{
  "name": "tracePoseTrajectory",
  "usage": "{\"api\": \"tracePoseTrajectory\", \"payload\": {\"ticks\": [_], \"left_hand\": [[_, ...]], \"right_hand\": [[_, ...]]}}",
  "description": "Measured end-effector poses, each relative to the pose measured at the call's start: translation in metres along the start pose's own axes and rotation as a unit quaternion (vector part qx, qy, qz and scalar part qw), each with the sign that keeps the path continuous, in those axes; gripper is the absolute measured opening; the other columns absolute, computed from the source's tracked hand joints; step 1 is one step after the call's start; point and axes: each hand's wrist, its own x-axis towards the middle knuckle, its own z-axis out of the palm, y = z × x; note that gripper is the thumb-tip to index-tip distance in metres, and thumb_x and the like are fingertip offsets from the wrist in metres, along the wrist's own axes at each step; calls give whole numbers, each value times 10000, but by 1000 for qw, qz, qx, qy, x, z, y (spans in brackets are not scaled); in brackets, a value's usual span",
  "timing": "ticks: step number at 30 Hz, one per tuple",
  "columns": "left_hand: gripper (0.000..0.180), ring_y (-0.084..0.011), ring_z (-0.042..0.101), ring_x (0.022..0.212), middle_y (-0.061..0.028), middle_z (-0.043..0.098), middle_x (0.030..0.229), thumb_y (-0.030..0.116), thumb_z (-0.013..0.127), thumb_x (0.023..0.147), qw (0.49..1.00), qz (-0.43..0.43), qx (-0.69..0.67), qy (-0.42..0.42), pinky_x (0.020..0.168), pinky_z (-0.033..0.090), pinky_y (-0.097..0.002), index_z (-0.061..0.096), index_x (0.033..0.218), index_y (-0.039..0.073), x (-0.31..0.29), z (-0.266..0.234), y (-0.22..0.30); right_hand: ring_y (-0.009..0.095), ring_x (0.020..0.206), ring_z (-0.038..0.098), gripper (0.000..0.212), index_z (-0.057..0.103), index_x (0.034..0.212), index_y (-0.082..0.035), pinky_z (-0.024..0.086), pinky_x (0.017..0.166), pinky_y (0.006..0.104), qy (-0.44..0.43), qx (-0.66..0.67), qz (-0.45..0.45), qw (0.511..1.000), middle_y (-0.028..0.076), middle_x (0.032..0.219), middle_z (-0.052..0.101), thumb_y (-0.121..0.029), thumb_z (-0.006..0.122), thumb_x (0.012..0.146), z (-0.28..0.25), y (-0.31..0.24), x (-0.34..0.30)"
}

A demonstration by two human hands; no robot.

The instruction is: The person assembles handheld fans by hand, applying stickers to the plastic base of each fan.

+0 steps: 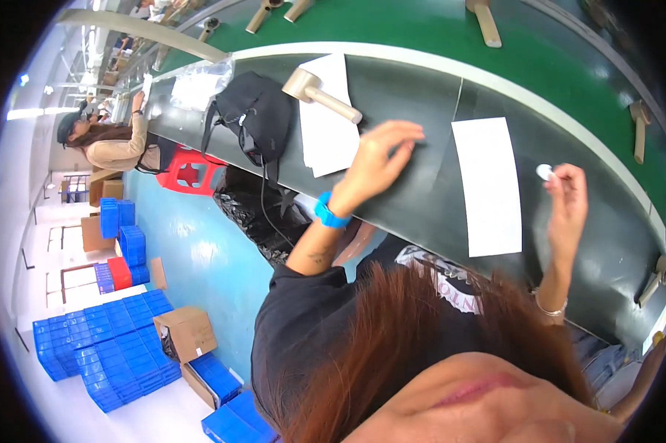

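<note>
My left hand (pixel 381 159), with a blue wristband (pixel 329 214), rests its fingertips on the dark worktable (pixel 421 184), fingers apart and holding nothing. It lies between two white paper sheets, one (pixel 329 125) to its left and one (pixel 489 184) to its right. My right hand (pixel 567 199) is raised over the table right of the second sheet. It pinches a small white round piece (pixel 544 172) between thumb and fingers. A beige T-shaped part (pixel 319 90) lies on the left sheet.
A black bag (pixel 255 114) and a clear plastic bag (pixel 200 85) lie on the table's left end. Behind runs a green conveyor belt (pixel 421 29) carrying several beige parts. Another person (pixel 111 144) sits at left. Blue crates (pixel 104 347), cardboard boxes and a red stool (pixel 189 173) stand on the floor.
</note>
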Motion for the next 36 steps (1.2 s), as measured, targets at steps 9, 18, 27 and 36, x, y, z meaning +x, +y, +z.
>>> {"api": "tracePoseTrajectory", "payload": {"ticks": [9, 18, 27, 36], "left_hand": [[199, -246, 635, 896, -122, 660, 974, -60, 552, 774, 987, -11, -163, 10, 782, 498, -307, 661, 930, -1, 1, 52, 37], [186, -244, 640, 874, -118, 657, 962, -70, 549, 769, 987, -47, -153, -17, 767, 506, -304, 655, 912, -16, -26, 78, 28], [145, -274, 627, 797, -118, 643, 905, -48, 544, 786, 988, -52, -149, -4, 708, 504, -321, 634, 894, -10, -20, 82, 29], [163, -230, 637, 816, -109, 641, 991, -45, 565, 786, 987, -27, -156, 35, 707, 508, -300, 648, 918, 2, -13, 80, 38]], "right_hand": [[115, 851, 580, 185, 524, 1042, -21, 438, 785, 234, 191, -262, -96, 941, 39, 912, 583, -166, 526, 927, -181, 79, 140], [280, 1123, 493, 745, 319, 1337, 13, 370, 953, 372, 312, -463, -142, 817, 171, 1288, 444, -380, 665, 807, -233, 107, 187], [306, 1332, 273, 658, 154, 1432, -40, 237, 1073, 343, 114, -408, -167, 890, 158, 1474, 209, -38, 504, 875, -198, 109, 183], [294, 1316, 323, 755, 60, 1447, -94, 269, 1065, 407, 105, -203, -205, 952, 119, 1492, 185, 4, 515, 851, -100, -20, 127]]}}
